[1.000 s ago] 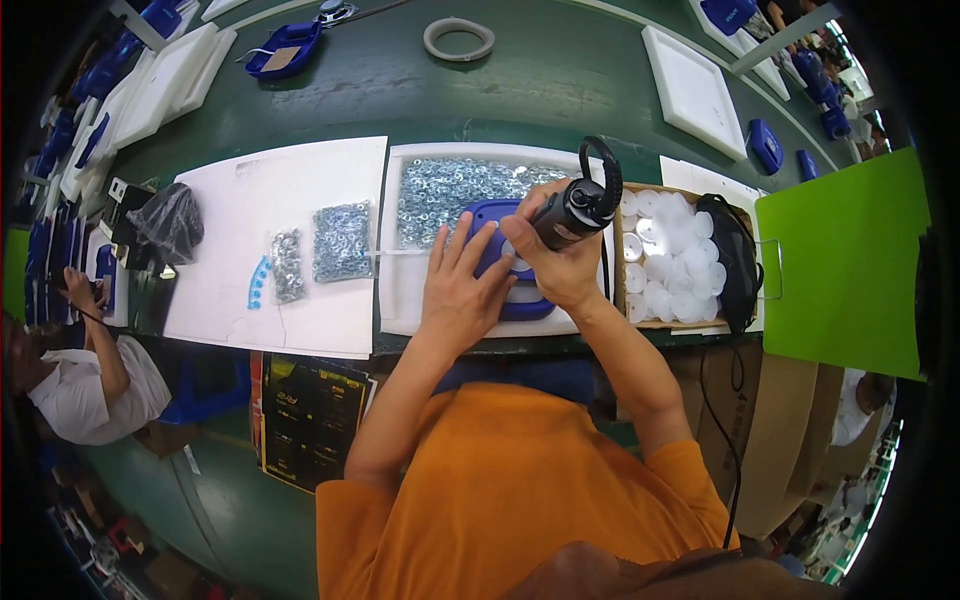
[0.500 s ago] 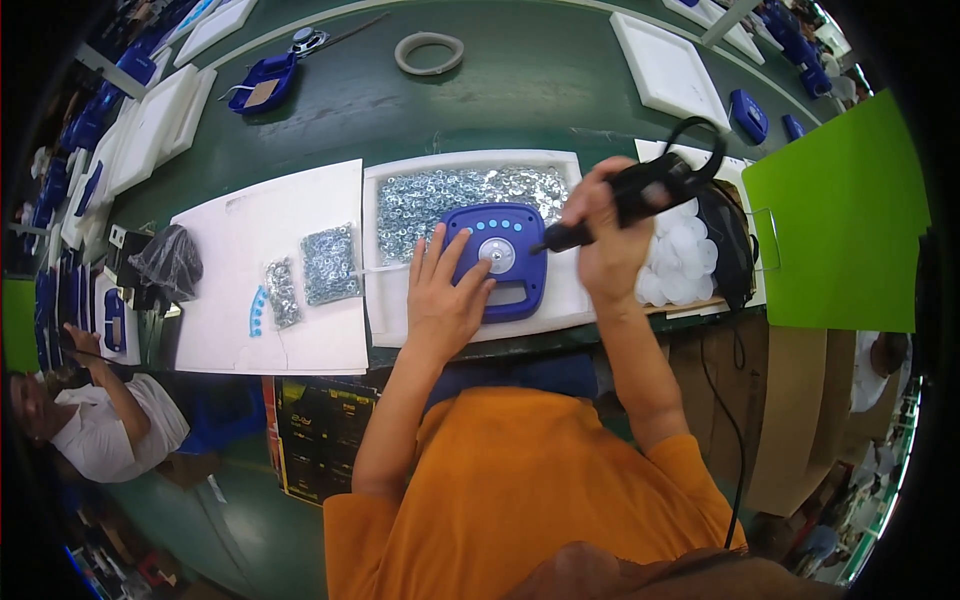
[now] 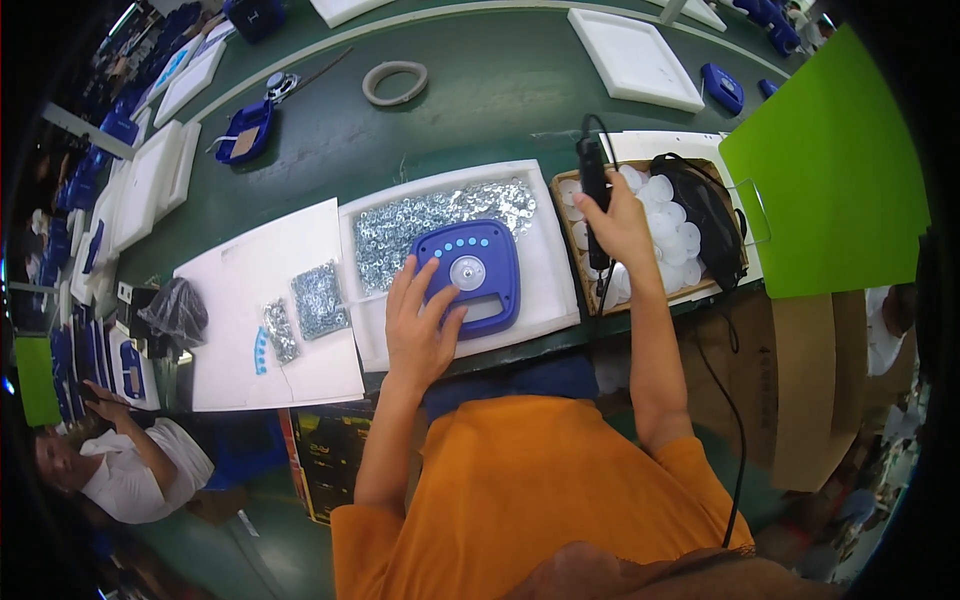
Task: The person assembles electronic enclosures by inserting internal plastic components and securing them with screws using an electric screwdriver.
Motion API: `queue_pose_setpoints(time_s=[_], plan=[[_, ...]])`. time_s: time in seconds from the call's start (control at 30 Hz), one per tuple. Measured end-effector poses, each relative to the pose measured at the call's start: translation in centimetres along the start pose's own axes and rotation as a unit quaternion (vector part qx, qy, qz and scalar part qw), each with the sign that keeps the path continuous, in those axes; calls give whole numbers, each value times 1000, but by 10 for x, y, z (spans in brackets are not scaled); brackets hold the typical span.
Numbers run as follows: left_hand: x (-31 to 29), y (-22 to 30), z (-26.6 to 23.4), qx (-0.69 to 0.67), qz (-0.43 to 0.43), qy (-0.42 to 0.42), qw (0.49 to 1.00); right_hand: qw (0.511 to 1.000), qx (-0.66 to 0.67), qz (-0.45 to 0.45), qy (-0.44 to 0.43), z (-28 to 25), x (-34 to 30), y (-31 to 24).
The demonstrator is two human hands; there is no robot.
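A blue plastic housing (image 3: 505, 262) with a round clear disc in its middle, a row of light-blue dots and a slot lies in a white foam tray (image 3: 555, 290). Over its left edge rests my left hand (image 3: 415, 335), fingers spread and touching the plastic without wrapping round it. My right hand (image 3: 625, 228) is closed round a black electric screwdriver (image 3: 594, 180), held nearly upright over the left side of a cardboard box (image 3: 565, 215). White round plastic discs (image 3: 672, 228) fill much of that box. Small metal washers or nuts (image 3: 385, 245) cover the tray behind the housing.
Bags of small metal parts (image 3: 318, 300) and a light-blue strip (image 3: 261, 350) lie on a white board (image 3: 230, 340) at left. A black bag (image 3: 705, 215) sits in the box, beside a green panel (image 3: 820, 170). Farther back is a tape ring (image 3: 395, 83). Another person (image 3: 150, 470) sits at left.
My right hand has swung the screwdriver from beside the housing to the box of discs and turned it upright. My left hand stays on the housing. The whole view has shifted slightly.
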State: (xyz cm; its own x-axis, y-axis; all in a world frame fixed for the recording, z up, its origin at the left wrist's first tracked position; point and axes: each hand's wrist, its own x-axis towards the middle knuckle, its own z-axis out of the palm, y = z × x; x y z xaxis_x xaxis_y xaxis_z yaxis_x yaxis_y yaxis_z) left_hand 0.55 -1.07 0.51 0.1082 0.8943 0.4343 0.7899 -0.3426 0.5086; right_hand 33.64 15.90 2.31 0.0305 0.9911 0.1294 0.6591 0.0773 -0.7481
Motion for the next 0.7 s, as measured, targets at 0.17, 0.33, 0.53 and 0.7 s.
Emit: queue_pose_setpoints(time_s=[0.17,0.33,0.53,0.7], plan=[[-10,13,-21,-22,33,-93,995,996,-84,-23,7,18,1,10],[-11,15,-13,25,27,-88,995,989,-123,-78,26,21,-13,2],[-10,25,-24,45,75,-79,993,966,-71,-182,167,21,-62,-34],[20,27,-48,24,51,-23,998,970,87,-186,128,39,-103,-47]])
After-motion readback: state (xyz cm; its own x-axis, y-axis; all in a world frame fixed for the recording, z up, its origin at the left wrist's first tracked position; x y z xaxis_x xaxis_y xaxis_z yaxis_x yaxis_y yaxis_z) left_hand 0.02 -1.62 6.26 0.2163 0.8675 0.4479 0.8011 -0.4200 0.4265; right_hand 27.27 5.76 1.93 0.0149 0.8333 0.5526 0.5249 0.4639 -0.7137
